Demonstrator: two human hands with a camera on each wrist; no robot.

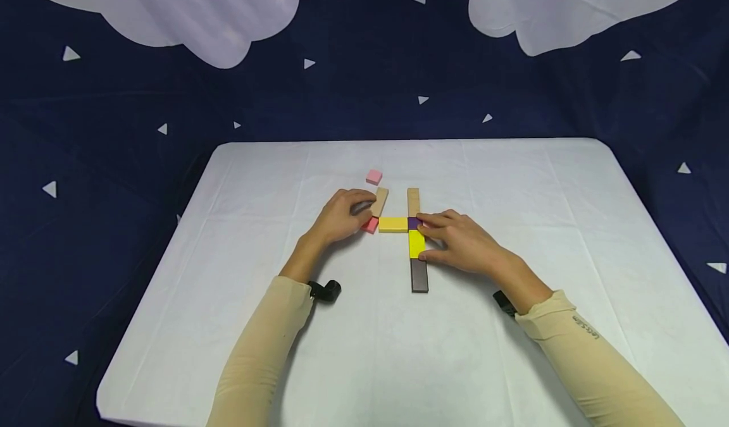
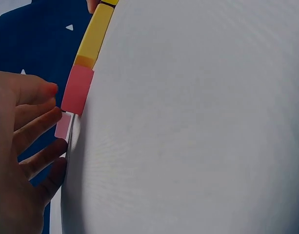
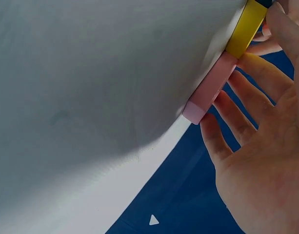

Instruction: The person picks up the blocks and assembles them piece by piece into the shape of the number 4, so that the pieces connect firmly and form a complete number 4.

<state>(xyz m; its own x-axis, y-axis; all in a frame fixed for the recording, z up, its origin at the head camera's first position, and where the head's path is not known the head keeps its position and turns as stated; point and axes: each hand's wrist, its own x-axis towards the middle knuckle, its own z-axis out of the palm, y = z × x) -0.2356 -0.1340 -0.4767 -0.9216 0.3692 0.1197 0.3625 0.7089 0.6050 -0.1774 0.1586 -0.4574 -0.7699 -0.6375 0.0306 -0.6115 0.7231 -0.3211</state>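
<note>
My left hand (image 1: 340, 214) curls its thumb and index finger about a dark block (image 1: 361, 208), partly hidden. At its fingertips are a slanted wooden block (image 1: 380, 200) and a red block (image 1: 371, 226), the latter clear in the left wrist view. My right hand (image 1: 460, 242) touches the column of blocks with fingers extended: purple block (image 1: 414, 223), yellow block (image 1: 417, 243). Above stands another wooden block (image 1: 413, 201); below lies another dark block (image 1: 419, 276). A second yellow block (image 1: 393, 225) joins red to purple. The right wrist view shows a pinkish block (image 3: 211, 82) beside the fingers.
A loose pink block (image 1: 374, 176) lies beyond the left hand. The blocks lie on a white-covered table (image 1: 364, 351); a dark blue curtain (image 1: 364, 92) with clouds and triangles hangs behind. Black wrist cameras sit under both wrists.
</note>
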